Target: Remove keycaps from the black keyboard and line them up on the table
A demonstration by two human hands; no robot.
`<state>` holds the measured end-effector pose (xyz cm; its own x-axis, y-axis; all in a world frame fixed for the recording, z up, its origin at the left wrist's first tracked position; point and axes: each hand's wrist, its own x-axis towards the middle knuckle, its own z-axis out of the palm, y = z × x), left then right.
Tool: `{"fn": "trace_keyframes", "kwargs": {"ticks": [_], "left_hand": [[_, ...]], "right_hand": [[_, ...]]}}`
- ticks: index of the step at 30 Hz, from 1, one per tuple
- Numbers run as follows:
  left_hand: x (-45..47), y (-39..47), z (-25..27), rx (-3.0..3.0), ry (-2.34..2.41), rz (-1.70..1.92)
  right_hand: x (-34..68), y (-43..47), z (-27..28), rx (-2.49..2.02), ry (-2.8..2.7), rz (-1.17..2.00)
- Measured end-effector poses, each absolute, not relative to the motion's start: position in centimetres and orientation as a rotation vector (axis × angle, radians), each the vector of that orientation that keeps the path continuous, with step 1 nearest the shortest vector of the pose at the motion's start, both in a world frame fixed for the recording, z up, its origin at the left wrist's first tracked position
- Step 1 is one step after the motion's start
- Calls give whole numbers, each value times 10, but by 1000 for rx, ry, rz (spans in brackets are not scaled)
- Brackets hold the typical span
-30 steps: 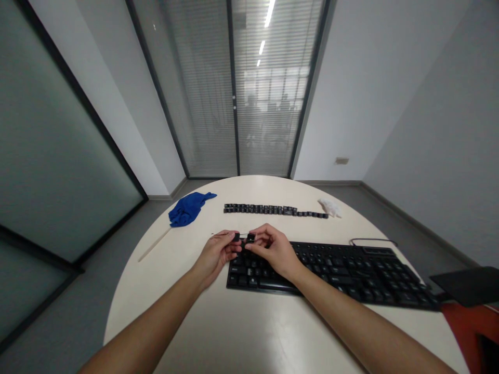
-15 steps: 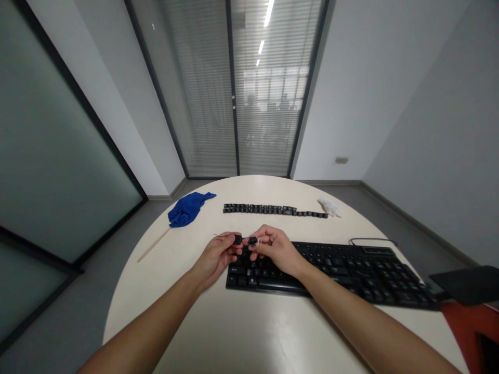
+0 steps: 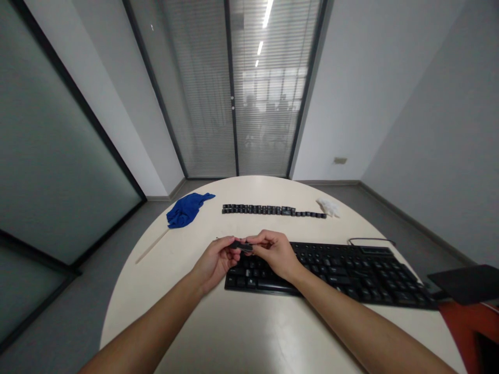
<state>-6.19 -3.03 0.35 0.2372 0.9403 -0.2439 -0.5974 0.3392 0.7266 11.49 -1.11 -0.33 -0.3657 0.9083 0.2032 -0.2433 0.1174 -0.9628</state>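
The hands (image 3: 275, 254) pinch a small black piece (image 3: 243, 246) by the keyboard (image 3: 343, 275), whose lettering is unreadable; blue cloth (image 3: 187, 210) lies at their ten o'clock.

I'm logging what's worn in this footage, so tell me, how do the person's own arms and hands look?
The left hand and right hand are ungloved. The left forearm and right forearm show no sleeve, watch or bracelet. Any rings are too small to make out.
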Motion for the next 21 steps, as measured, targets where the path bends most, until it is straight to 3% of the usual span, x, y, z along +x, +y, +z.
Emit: {"fn": "trace_keyframes", "kwargs": {"ticks": [4, 11, 17, 21], "left_hand": [[-62, -30, 4, 572, 747, 1208], [-76, -17, 0, 688, 831, 1377], [-90, -6, 1, 995, 1110, 1428], [-92, -6, -1, 1247, 1245, 1400]], "right_hand": [[115, -8, -5, -772, -1449, 1394], [118, -3, -6, -1089, -1614, 1021], [122, -9, -3, -1210, -1961, 601], [123, -10, -2, -1156, -2105, 515]]}}
